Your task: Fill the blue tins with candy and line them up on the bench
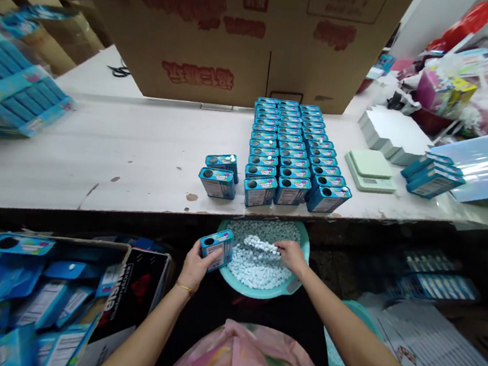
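Observation:
My left hand (pixel 193 267) is closed around a small blue box (pixel 217 248) with a round hole in its top, held just over the left rim of a teal basin (pixel 292 289). The basin sits on my lap below the table edge and is full of small pale blue tablets (pixel 254 266). My right hand (pixel 291 255) reaches into the basin, fingers curled over a small heap of tablets. On the white table (pixel 130 149) above stand three long rows of the same blue boxes (pixel 292 147), with two more boxes (pixel 220 176) to their left.
A large cardboard carton (pixel 229 29) stands at the back of the table. A pale green scale (pixel 370 170) and a stack of blue boxes (pixel 433 173) lie right. A carton of blue boxes (pixel 19 297) sits at lower left; wrapped blue packs (pixel 12 90) lie far left.

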The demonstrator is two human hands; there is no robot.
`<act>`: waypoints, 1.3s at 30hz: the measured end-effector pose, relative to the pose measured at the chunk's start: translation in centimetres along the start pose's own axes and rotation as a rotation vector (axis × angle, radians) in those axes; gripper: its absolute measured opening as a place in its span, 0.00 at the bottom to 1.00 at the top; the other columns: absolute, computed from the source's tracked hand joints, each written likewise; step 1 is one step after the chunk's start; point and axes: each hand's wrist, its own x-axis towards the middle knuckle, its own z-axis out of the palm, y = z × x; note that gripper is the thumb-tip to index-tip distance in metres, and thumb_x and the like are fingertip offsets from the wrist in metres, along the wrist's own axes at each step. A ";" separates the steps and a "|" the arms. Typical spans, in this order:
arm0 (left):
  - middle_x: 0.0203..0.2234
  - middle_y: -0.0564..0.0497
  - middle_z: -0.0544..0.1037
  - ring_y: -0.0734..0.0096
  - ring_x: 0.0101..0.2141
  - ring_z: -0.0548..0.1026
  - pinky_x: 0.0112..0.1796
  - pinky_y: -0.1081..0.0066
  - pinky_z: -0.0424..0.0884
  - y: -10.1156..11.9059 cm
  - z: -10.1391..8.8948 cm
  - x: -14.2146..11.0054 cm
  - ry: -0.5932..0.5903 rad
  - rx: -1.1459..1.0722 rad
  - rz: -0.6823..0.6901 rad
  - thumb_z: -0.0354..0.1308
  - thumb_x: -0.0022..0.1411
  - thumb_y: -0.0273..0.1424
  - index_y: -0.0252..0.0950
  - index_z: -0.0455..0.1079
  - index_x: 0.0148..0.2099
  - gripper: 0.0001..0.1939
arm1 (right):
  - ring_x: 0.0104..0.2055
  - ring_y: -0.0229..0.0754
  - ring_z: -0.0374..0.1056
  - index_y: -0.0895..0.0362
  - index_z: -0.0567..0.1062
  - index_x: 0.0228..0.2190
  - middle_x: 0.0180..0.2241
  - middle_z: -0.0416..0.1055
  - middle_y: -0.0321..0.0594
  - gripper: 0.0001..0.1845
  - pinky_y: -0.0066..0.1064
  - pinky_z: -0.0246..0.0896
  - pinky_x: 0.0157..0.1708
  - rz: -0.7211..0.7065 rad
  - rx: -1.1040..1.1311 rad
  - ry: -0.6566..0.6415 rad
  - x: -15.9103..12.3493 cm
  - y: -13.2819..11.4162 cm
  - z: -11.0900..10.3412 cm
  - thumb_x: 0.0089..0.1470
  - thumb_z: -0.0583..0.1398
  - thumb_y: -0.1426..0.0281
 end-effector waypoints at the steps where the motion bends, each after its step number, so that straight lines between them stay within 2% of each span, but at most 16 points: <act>1: 0.30 0.51 0.73 0.68 0.32 0.71 0.38 0.65 0.66 0.2 0.1 0.1 -0.006 0.087 0.044 0.62 0.40 0.35 0.35 0.64 0.38 0.20 | 0.39 0.38 0.66 0.53 0.75 0.35 0.35 0.73 0.36 0.17 0.24 0.56 0.36 -0.034 0.021 0.009 -0.3 -0.2 -1.2 0.47 0.51 0.77; 5: 0.30 0.52 0.72 0.68 0.33 0.70 0.40 0.68 0.64 0.5 1.5 0.8 -0.062 0.256 0.209 0.61 0.41 0.34 0.35 0.65 0.39 0.20 | 0.37 0.38 0.65 0.52 0.75 0.33 0.33 0.73 0.36 0.16 0.24 0.55 0.34 -0.121 0.000 0.041 -1.5 -2.1 -5.6 0.47 0.51 0.76; 9: 0.32 0.52 0.72 0.67 0.35 0.69 0.41 0.67 0.63 0.0 3.5 1.3 -0.107 0.349 0.291 0.59 0.42 0.32 0.37 0.65 0.40 0.19 | 0.38 0.38 0.65 0.50 0.75 0.33 0.35 0.72 0.35 0.16 0.24 0.54 0.33 -0.151 -0.161 0.009 -2.0 -5.0 -8.2 0.46 0.50 0.76; 15: 0.37 0.49 0.71 0.64 0.40 0.68 0.44 0.65 0.61 -0.4 4.6 1.3 -0.146 0.481 0.445 0.57 0.44 0.30 0.38 0.66 0.41 0.18 | 0.37 0.41 0.65 0.55 0.73 0.30 0.33 0.71 0.41 0.14 0.26 0.54 0.31 -0.222 -0.553 -0.076 -2.6 -9.8 -9.8 0.46 0.50 0.77; 21: 0.37 0.48 0.71 0.63 0.40 0.68 0.43 0.65 0.61 -0.7 4.7 1.3 -0.159 0.496 0.462 0.57 0.45 0.31 0.38 0.66 0.41 0.17 | 0.35 0.43 0.65 0.60 0.72 0.30 0.30 0.69 0.47 0.12 0.29 0.55 0.31 -0.307 -0.663 -0.071 -2.9 -12.5 -9.5 0.49 0.49 0.76; 25: 0.36 0.50 0.71 0.64 0.39 0.68 0.44 0.65 0.61 -0.8 4.9 1.4 -0.162 0.422 0.429 0.58 0.43 0.30 0.39 0.66 0.40 0.17 | 0.35 0.42 0.64 0.61 0.71 0.29 0.30 0.69 0.48 0.11 0.28 0.55 0.32 -0.339 -0.667 -0.066 -3.2 -12.8 -9.9 0.48 0.50 0.77; 27: 0.35 0.50 0.71 0.65 0.39 0.68 0.44 0.66 0.61 -0.5 4.5 1.3 -0.144 0.378 0.381 0.59 0.43 0.31 0.38 0.66 0.39 0.18 | 0.35 0.41 0.64 0.60 0.71 0.29 0.31 0.69 0.47 0.11 0.27 0.55 0.32 -0.300 -0.664 -0.052 -3.4 -11.4 -10.5 0.48 0.49 0.77; 29: 0.34 0.51 0.71 0.66 0.37 0.69 0.43 0.67 0.62 -0.2 3.6 1.1 -0.107 0.320 0.311 0.60 0.42 0.33 0.38 0.65 0.40 0.19 | 0.36 0.41 0.64 0.58 0.71 0.30 0.32 0.69 0.45 0.12 0.27 0.55 0.31 -0.223 -0.655 -0.032 -3.4 -8.8 -10.7 0.48 0.49 0.77; 31: 0.33 0.52 0.72 0.67 0.36 0.70 0.42 0.68 0.63 0.2 2.6 0.8 -0.060 0.249 0.236 0.60 0.41 0.34 0.37 0.65 0.40 0.21 | 0.37 0.42 0.64 0.57 0.71 0.31 0.33 0.69 0.44 0.13 0.28 0.56 0.33 -0.116 -0.625 -0.032 -3.1 -5.4 -9.8 0.48 0.49 0.78; 34: 0.32 0.52 0.72 0.68 0.35 0.70 0.41 0.67 0.65 0.3 1.5 0.6 0.011 0.154 0.129 0.61 0.40 0.36 0.37 0.64 0.41 0.22 | 0.39 0.42 0.64 0.60 0.73 0.30 0.34 0.70 0.47 0.15 0.29 0.55 0.37 0.037 -0.493 -0.081 -2.1 -1.6 -5.9 0.48 0.48 0.79; 36: 0.32 0.51 0.73 0.68 0.35 0.71 0.41 0.66 0.66 0.0 1.3 0.7 0.029 0.101 0.072 0.61 0.40 0.37 0.36 0.63 0.41 0.23 | 0.40 0.41 0.65 0.60 0.74 0.32 0.35 0.71 0.47 0.16 0.29 0.55 0.39 0.075 -0.413 -0.108 -1.1 -0.9 -2.1 0.48 0.48 0.80; 39: 0.33 0.50 0.72 0.68 0.34 0.71 0.40 0.64 0.66 -0.5 1.6 1.0 0.018 0.021 0.033 0.61 0.40 0.37 0.35 0.63 0.41 0.24 | 0.42 0.40 0.65 0.56 0.73 0.38 0.38 0.71 0.43 0.18 0.27 0.56 0.39 0.087 -0.303 -0.112 0.7 -2.2 3.0 0.48 0.48 0.79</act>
